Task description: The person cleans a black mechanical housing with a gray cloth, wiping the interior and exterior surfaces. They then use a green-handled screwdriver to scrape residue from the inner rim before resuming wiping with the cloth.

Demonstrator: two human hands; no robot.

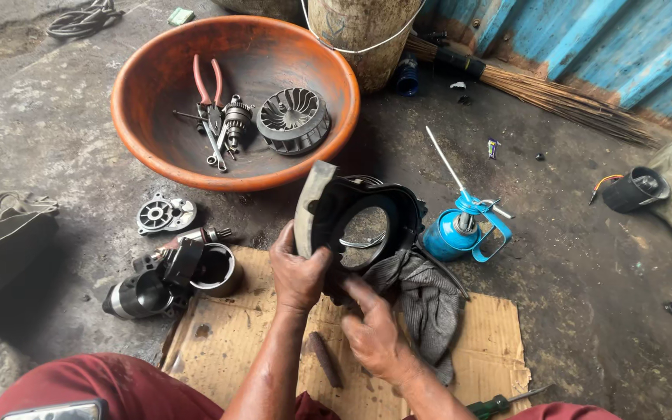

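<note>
A person's left hand (297,272) grips the rim of a black round housing (367,222), fingers curled tight around its edge, while the right hand (375,334) closes on its lower edge with a grey rag (429,303). The housing, grimy and hollow with a wide central hole, is held tilted above the cardboard (491,350), just below the orange basin (149,148) of tools. Oily fingers could let the part slip onto the concrete; the blue oil can (453,233) beside the housing might be knocked over
</note>
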